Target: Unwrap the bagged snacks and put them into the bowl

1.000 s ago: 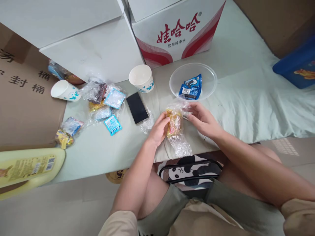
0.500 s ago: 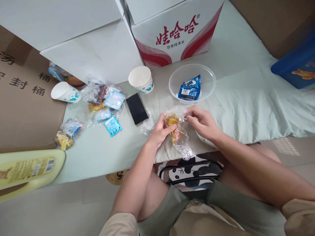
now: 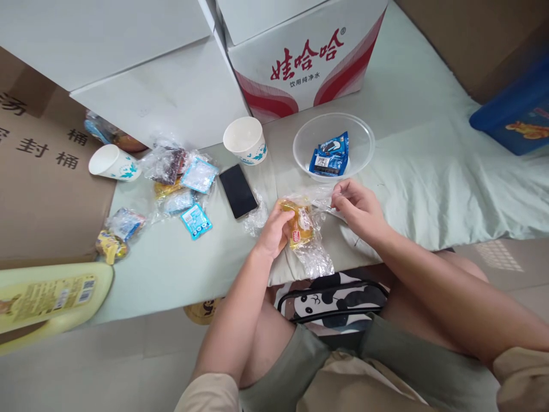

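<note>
In the middle of the head view, just below centre, the left hand grips a yellow packet with its thumb across the front and its fingers mostly hidden behind. Clear plastic wrap hangs crumpled below the packet and stretches from its top toward the right. There the right hand pinches the edge of that wrap between thumb and curled fingers. Whether the packet lies fully inside the wrap is hard to tell.

Just above the right hand, right of the frame's centre line, a clear bowl holds blue packets. Left of centre, a dark-screened phone lies on the pale cloth, with an upright paper cup just beyond it. Farther left sit a heap of wrapped items, a light-blue sachet at its lower edge, and a second paper cup, tilted. A white carton with red lettering stands at the upper centre, a yellow bottle lies at the lower left, and a blue container is at the upper right.
</note>
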